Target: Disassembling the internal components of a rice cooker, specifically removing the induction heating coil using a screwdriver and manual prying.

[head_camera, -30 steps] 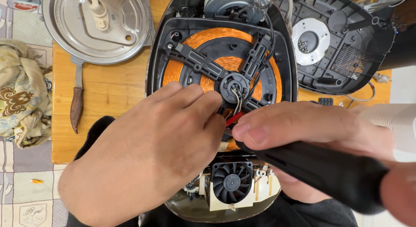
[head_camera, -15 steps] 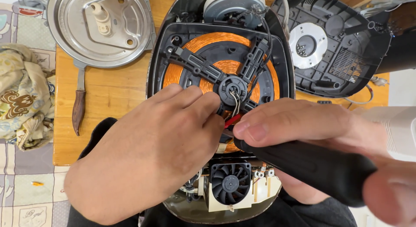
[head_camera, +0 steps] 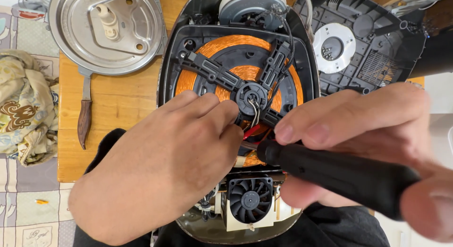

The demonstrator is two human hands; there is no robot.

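Screwdriver [head_camera: 339,174] in my right hand [head_camera: 358,134], gripped tight, axis pointing left toward coil hub [head_camera: 251,97]; left hand [head_camera: 165,167] pinching wires [head_camera: 252,129], nearer.

The left hand [head_camera: 160,167] covers the lower left of the orange coil [head_camera: 222,49]. The black tool handle [head_camera: 339,174] hides its own tip. The right hand [head_camera: 363,134] blurs toward the right edge, which cuts it off.

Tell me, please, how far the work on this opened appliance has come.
Done: the black base cover lies detached, exposing the copper coil and fan. In hand: the right hand holds a black tool handle toward the hub wires; the left hand steadies there. Left: the cover is still off.
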